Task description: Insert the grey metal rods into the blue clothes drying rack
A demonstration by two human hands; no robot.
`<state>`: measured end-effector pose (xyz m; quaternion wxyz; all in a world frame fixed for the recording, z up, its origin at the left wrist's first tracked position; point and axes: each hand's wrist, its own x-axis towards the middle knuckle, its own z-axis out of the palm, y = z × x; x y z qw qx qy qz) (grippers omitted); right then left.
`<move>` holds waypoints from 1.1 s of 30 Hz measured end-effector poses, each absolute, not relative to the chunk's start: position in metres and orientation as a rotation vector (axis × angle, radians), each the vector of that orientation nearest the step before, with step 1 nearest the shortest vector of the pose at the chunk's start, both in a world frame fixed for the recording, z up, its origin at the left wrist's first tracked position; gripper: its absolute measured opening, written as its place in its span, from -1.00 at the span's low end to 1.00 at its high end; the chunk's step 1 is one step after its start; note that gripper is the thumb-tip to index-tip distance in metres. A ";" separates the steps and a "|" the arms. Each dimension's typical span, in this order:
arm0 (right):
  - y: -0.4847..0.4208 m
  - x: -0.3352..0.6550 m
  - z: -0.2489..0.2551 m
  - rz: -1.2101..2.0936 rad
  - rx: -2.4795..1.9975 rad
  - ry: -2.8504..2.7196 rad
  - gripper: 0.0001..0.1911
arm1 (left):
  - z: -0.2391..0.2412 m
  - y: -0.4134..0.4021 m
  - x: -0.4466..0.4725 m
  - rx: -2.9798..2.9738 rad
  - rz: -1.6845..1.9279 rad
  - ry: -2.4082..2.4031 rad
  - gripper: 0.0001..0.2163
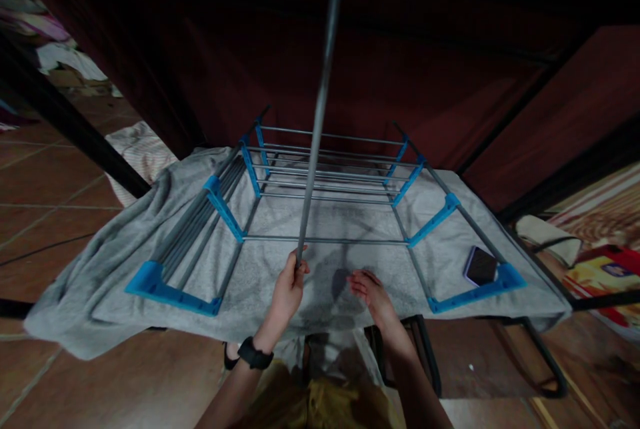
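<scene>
My left hand (289,289), with a black watch on its wrist, is closed round the lower end of a long grey metal rod (320,109) that rises straight up out of view. My right hand (371,290) rests on a grey cloth (100,276) with its fingers curled loosely and nothing visible in them. Both hands are at the near end of a rack frame of grey rods and blue plastic connectors (225,212) lying on the cloth.
A dark phone (480,266) lies on the cloth by the right blue connector (500,282). A dark red fabric wall (400,69) stands behind the rack. Tiled floor (45,182) lies to the left, black metal tubing (540,356) at the lower right.
</scene>
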<state>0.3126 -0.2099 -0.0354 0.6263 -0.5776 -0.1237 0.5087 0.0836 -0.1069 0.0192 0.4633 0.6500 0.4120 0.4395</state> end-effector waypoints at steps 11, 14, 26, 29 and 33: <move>-0.213 0.333 -0.036 1.083 -1.294 -0.211 -0.48 | 0.001 -0.087 0.052 1.933 1.052 1.159 -0.67; -0.213 0.336 -0.033 1.079 -1.292 -0.212 -0.45 | -0.009 -0.083 0.039 2.055 1.016 1.228 -0.65; -0.209 0.341 -0.031 1.027 -1.241 -0.167 -0.49 | -0.035 -0.076 0.015 2.289 0.801 1.359 -0.55; -0.210 0.343 -0.031 1.016 -1.229 -0.145 -0.51 | -0.040 -0.076 0.009 2.330 0.743 1.413 -0.54; -0.210 0.344 -0.031 0.993 -1.213 -0.130 -0.55 | -0.040 -0.078 0.006 2.396 0.621 1.436 -0.49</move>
